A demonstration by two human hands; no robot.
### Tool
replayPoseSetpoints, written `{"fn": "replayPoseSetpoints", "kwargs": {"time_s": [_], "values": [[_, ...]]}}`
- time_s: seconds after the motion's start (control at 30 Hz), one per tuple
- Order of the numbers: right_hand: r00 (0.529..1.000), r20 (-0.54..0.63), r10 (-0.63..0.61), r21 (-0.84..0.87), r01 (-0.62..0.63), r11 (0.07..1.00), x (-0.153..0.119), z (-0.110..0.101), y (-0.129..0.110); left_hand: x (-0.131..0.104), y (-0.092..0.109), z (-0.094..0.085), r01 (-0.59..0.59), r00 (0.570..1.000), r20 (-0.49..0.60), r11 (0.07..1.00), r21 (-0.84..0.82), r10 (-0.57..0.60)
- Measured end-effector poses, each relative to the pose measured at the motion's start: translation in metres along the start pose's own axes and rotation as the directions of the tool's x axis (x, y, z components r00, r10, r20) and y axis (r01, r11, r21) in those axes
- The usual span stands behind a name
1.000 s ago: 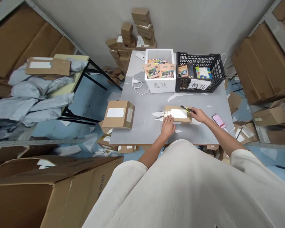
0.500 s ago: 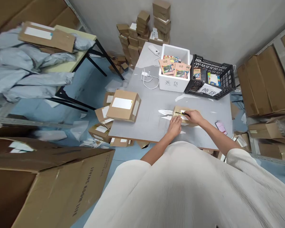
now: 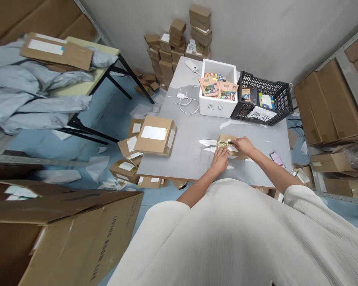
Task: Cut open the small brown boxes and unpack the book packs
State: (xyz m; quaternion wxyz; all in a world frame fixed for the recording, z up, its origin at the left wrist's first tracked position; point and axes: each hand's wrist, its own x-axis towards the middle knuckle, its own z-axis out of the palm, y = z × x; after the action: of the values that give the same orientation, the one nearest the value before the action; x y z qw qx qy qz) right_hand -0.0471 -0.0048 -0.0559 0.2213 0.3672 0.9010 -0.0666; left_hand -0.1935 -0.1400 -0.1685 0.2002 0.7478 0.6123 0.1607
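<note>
A small taped cardboard box [image 3: 223, 138] lies on the grey table, partly covered by both hands. My left hand [image 3: 220, 158] is closed over its near left side, fingers close together on the cardboard. Above the top of the box, my right hand [image 3: 244, 146] is shut on a slim black box cutter [image 3: 232, 142], whose front end points left along the tape. Its blade is too small to make out. Torn white patches [image 3: 208, 142] mark the tabletop just left of the box.
A larger labelled carton [image 3: 155, 135] stands at the table's left edge. Behind are a white foam box [image 3: 217, 108] of booklets and a black crate [image 3: 265, 101]. A phone [image 3: 277, 159] lies right, a charger cable [image 3: 188, 112] left. Cartons [image 3: 123, 169] crowd the floor.
My right hand has shifted very slightly, and less of the black cutter shows beyond its fingers. My left hand stays on the box. The view has tilted a little.
</note>
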Motion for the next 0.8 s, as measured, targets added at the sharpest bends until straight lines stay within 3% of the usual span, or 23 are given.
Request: {"fn": "replayPoseSetpoints", "kwargs": {"time_s": [0.3, 0.53, 0.8], "values": [[0.998, 0.04, 0.042, -0.018, -0.041, 0.999, 0.005, -0.005, -0.005, 0.001, -0.001, 0.004, 0.013, 1.0, 0.007, 1.0, 0.012, -0.013], [0.999, 0.052, -0.012, -0.054, 0.015, 0.998, 0.008, -0.008, -0.008, 0.001, -0.003, 0.006, -0.003, 1.0, 0.011, 1.0, 0.025, 0.003], [0.998, 0.048, 0.027, -0.085, -0.023, 0.996, 0.0, 0.004, 0.006, -0.003, -0.003, 0.006, 0.0, 1.0, 0.016, 0.999, 0.052, -0.001]]}}
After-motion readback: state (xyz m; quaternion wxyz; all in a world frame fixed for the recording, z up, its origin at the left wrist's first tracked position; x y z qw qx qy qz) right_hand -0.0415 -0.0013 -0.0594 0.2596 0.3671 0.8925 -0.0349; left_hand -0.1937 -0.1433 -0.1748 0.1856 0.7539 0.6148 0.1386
